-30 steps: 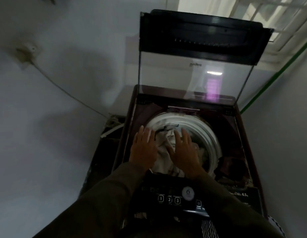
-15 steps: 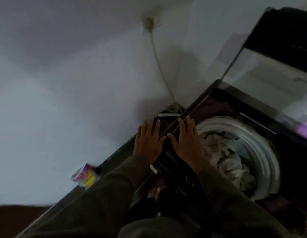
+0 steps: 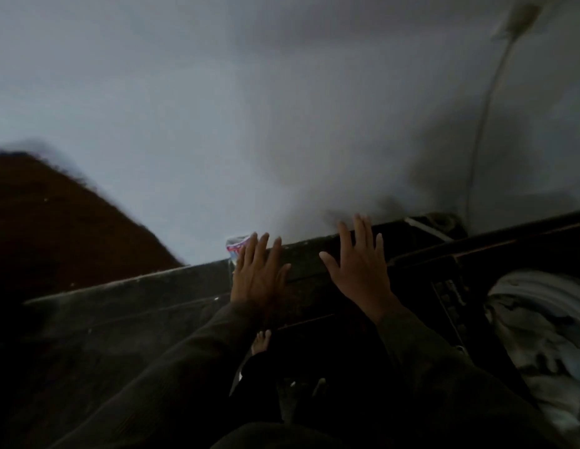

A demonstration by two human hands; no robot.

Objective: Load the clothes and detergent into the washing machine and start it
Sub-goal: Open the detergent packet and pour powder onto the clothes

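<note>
A colourful detergent packet (image 3: 235,247) stands against the wall on the dark floor, its lower part hidden behind my left hand (image 3: 257,273). That hand is flat and empty, fingers spread, just in front of the packet. To the right of it, my right hand (image 3: 360,265) is also spread and empty, over the left edge of the washing machine (image 3: 444,273). Pale clothes (image 3: 541,322) lie in the drum at the far right. The machine's lid and panel are out of frame.
A pale wall (image 3: 249,108) fills the upper view, with a socket and cable (image 3: 483,118) running down at the right. A brown door or panel (image 3: 55,222) stands at the left. My bare feet (image 3: 261,343) show on the dark floor below.
My view has swung left, away from the drum toward the wall and floor. Both hands have left the clothes and moved left, and the packet is now near my left hand.
</note>
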